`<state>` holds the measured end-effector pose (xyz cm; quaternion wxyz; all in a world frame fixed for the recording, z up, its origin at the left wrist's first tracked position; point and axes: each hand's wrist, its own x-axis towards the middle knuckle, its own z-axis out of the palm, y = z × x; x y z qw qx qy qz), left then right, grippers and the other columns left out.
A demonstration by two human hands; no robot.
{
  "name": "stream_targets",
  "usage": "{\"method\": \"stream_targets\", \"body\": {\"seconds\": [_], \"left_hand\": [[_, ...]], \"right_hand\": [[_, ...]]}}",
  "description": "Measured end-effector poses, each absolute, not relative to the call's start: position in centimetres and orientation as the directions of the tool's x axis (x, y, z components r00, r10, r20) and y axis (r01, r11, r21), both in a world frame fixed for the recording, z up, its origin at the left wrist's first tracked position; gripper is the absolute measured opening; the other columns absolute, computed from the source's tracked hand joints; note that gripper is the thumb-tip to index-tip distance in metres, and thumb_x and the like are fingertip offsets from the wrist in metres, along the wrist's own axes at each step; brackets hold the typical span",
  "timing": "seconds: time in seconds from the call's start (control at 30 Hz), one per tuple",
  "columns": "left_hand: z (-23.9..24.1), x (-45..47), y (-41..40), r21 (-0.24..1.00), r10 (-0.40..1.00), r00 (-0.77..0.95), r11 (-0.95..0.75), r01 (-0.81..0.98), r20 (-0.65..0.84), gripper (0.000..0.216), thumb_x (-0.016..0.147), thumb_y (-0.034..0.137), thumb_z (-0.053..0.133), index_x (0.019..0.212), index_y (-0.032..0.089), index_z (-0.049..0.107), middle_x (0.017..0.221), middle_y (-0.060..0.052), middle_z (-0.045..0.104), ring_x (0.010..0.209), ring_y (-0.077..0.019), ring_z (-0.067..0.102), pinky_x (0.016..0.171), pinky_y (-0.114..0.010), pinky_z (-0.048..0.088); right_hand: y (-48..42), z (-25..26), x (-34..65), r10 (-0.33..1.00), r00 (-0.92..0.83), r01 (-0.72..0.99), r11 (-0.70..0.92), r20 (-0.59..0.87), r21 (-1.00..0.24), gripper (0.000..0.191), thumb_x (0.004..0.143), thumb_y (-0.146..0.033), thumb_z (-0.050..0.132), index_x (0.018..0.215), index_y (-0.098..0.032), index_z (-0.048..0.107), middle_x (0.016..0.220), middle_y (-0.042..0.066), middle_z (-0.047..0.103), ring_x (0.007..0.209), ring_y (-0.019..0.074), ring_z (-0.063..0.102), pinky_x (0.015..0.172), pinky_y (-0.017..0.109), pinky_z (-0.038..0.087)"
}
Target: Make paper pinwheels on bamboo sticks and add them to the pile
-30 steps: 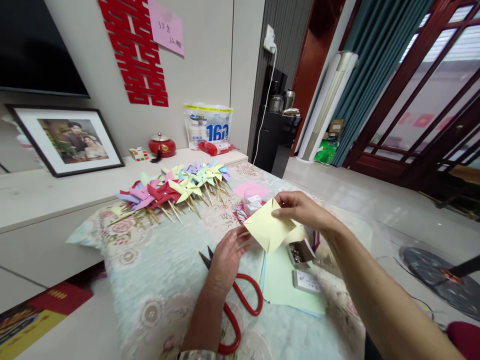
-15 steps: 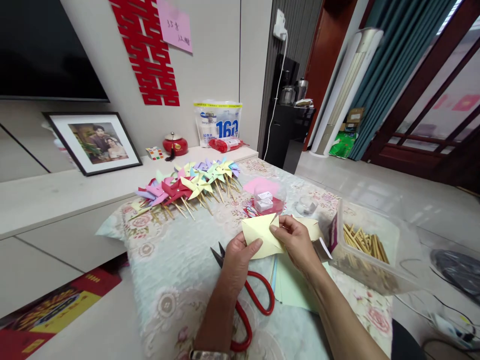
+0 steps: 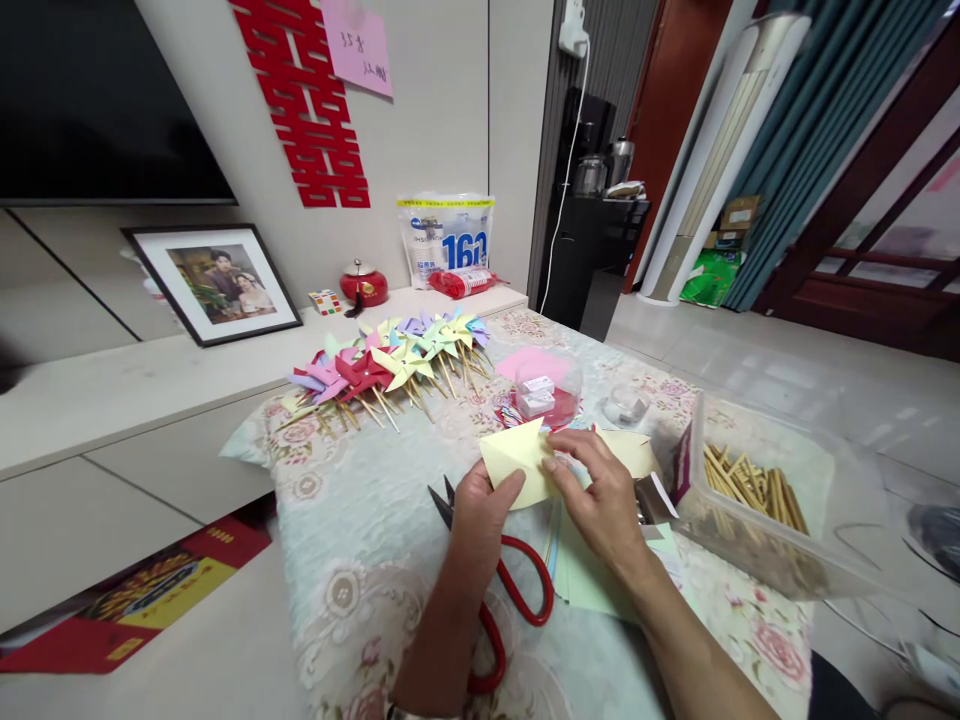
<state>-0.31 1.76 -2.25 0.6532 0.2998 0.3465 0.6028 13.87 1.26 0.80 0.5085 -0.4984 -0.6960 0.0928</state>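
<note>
Both of my hands hold a pale yellow sheet of paper [image 3: 517,462] just above the table. My left hand [image 3: 480,520] pinches its lower left edge with the thumb on top. My right hand [image 3: 604,500] presses fingertips on its right part. Red-handled scissors [image 3: 517,590] lie under my left wrist, blades pointing away. A stack of light green and blue paper sheets [image 3: 592,580] lies beneath my right hand.
A row of coloured paper pinwheels on sticks [image 3: 390,365] lies at the table's far side. A clear plastic box of wooden sticks [image 3: 757,500] stands to the right. A small clear tub [image 3: 547,390] with white boxes sits on pink paper. The table carries a floral cloth [image 3: 360,540].
The yellow paper came down from mid-air to just over the table, and my right hand slid onto it. The view shifted right, bringing the box of sticks into sight.
</note>
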Motion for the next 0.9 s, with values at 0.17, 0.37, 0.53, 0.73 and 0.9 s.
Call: {"method": "stream_targets", "body": {"seconds": [0.17, 0.37, 0.53, 0.73, 0.9], "left_hand": [[-2.3, -0.1, 1.5, 0.829, 0.996, -0.004, 0.068, -0.555, -0.085, 0.046, 0.068, 0.025, 0.082, 0.111, 0.014, 0.070, 0.097, -0.009, 0.078, 0.088, -0.0261, 0.072, 0.085, -0.038, 0.053], [-2.3, -0.2, 1.5, 0.857, 0.998, -0.007, 0.050, -0.513, -0.063, 0.043, 0.070, 0.024, 0.078, 0.112, 0.015, 0.070, 0.099, -0.008, 0.078, 0.090, -0.0251, 0.072, 0.086, -0.036, 0.053], [-2.8, -0.2, 1.9, 0.898, 1.000, 0.002, 0.017, -0.439, -0.018, 0.040, 0.068, 0.029, 0.078, 0.105, 0.015, 0.072, 0.096, -0.007, 0.078, 0.088, -0.0235, 0.071, 0.086, -0.035, 0.053], [-3.3, -0.2, 2.2, 0.917, 0.999, -0.030, -0.034, -0.397, 0.024, 0.032, 0.065, 0.028, 0.079, 0.094, 0.015, 0.071, 0.085, -0.005, 0.076, 0.078, -0.0191, 0.069, 0.076, -0.030, 0.054], [-2.8, -0.3, 1.9, 0.924, 0.998, -0.055, -0.055, -0.378, 0.037, 0.027, 0.065, 0.025, 0.080, 0.086, 0.015, 0.067, 0.082, -0.004, 0.075, 0.074, -0.0159, 0.067, 0.073, -0.027, 0.053]], "right_hand": [[1.3, 0.4, 13.7, 0.721, -0.070, 0.744, 0.498, 0.690, -0.445, 0.016, 0.090, -0.022, 0.060, 0.103, -0.020, 0.070, 0.116, 0.013, 0.064, 0.112, 0.0298, 0.056, 0.097, 0.050, 0.046], [1.1, 0.5, 13.6, 0.690, -0.093, 0.772, 0.505, 0.718, -0.385, 0.016, 0.091, -0.018, 0.059, 0.102, -0.020, 0.070, 0.118, 0.012, 0.062, 0.113, 0.0296, 0.051, 0.100, 0.051, 0.043], [0.8, 0.4, 13.3, 0.764, -0.158, 0.725, 0.520, 0.625, -0.452, 0.017, 0.091, -0.019, 0.061, 0.105, -0.020, 0.070, 0.103, 0.009, 0.068, 0.101, 0.0272, 0.057, 0.087, 0.044, 0.045], [0.9, 0.4, 13.3, 0.818, -0.152, 0.691, 0.489, 0.555, -0.532, 0.011, 0.094, -0.021, 0.059, 0.093, -0.021, 0.070, 0.090, 0.005, 0.072, 0.091, 0.0245, 0.062, 0.084, 0.040, 0.042], [1.0, 0.5, 13.3, 0.860, -0.093, 0.583, 0.455, 0.501, -0.673, 0.014, 0.092, -0.025, 0.059, 0.084, -0.020, 0.069, 0.084, 0.005, 0.071, 0.086, 0.0227, 0.063, 0.080, 0.035, 0.043]]}}
